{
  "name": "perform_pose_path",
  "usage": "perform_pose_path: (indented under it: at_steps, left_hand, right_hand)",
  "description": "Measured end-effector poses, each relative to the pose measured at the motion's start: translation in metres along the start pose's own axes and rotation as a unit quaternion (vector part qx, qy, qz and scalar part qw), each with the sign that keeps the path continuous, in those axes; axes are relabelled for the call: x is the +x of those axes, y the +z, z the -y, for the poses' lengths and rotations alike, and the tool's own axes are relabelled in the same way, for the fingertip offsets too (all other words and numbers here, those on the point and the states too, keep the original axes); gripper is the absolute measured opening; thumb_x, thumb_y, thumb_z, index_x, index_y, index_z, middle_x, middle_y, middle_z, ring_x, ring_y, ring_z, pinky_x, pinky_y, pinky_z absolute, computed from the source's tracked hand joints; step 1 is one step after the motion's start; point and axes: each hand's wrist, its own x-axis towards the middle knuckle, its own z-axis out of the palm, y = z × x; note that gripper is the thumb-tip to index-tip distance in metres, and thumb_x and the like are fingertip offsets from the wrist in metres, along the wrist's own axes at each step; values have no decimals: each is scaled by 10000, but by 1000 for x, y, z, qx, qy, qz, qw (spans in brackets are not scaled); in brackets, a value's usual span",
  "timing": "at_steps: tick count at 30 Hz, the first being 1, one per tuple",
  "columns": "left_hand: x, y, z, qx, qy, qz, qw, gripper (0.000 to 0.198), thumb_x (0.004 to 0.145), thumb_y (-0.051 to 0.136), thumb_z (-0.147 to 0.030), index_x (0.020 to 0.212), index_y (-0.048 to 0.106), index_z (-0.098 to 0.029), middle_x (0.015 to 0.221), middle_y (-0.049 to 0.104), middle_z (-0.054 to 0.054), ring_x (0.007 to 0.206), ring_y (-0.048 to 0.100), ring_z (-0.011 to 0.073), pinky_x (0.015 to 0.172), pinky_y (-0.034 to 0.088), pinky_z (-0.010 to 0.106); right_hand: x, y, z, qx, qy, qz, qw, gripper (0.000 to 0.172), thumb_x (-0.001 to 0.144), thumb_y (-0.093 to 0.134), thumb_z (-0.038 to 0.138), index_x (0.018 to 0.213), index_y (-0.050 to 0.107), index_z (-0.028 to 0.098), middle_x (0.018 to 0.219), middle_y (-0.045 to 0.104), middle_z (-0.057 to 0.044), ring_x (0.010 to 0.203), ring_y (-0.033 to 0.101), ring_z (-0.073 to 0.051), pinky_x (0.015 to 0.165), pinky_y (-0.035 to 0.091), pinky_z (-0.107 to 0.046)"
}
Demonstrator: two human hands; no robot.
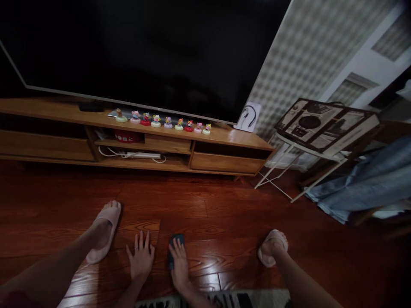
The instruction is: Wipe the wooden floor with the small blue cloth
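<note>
Dark blue-grey pad (pixel 178 238), flat on the floor between the person's spread legs, just ahead of the body. Shape looks oblong with squared corners. Matte surface; whether cloth or sponge cannot be told. The long axis runs away from the person toward the TV stand, far end leaning slightly right. Only the far end and a strip of the left edge show.

Right hand (pixel 180 267) lies palm-down on the pad, fingers straight and close together, not curled around it. Left hand (pixel 140 258) is just beside it, apart from the pad, flat on the bare boards with fingers splayed wide and holding nothing.

Floor (pixel 224 214): reddish-brown wood planks, glossy, with bright glare patches near the right hand. Patterned rug edge (pixel 244 299) at the bottom, near the wrists.

Pale, soft-looking open-toe slippers on both feet, left slipper (pixel 104 231) and right slipper (pixel 272 248), flank the hands.

Further out: low wooden TV stand (pixel 224 136), smooth honey-toned, with open shelves. A row of small coloured figurines (pixel 167 122) on round bases stands on its top. Large dark television (pixel 144 51) above. On the right, a white wire-legged table (pixel 324 124), with blue denim fabric (pixel 369 184) beside it.
</note>
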Motion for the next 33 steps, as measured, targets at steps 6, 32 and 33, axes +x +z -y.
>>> perform_pose_path:
  at_steps: [6,32,33]
  left_hand:
    - [3,-1,0,3,1,22,1000,589,956,310,-231,1538,402,-234,1661,324,94,1545,297,276,1263,53,645]
    - [2,-1,-1,38,4,17,999,572,961,350,-245,1528,417,-274,1654,338,72,1541,304,270,1260,58,644]
    - [2,-2,-1,39,3,21,999,569,965,345,-242,1529,412,-274,1654,337,71,1542,303,269,1261,61,641]
  right_hand:
    - [14,-11,2,-56,-160,64,983,799,807,583,11,1525,457,336,1611,428,-18,1496,378,-179,1215,383,-409]
    - [14,6,-8,-28,10,-6,1000,930,717,466,-47,1568,395,323,1667,310,-33,1544,270,-253,1240,306,-564]
    - [15,6,-4,-28,-20,20,999,933,722,495,-38,1575,379,324,1672,293,-35,1546,263,-252,1241,311,-553]
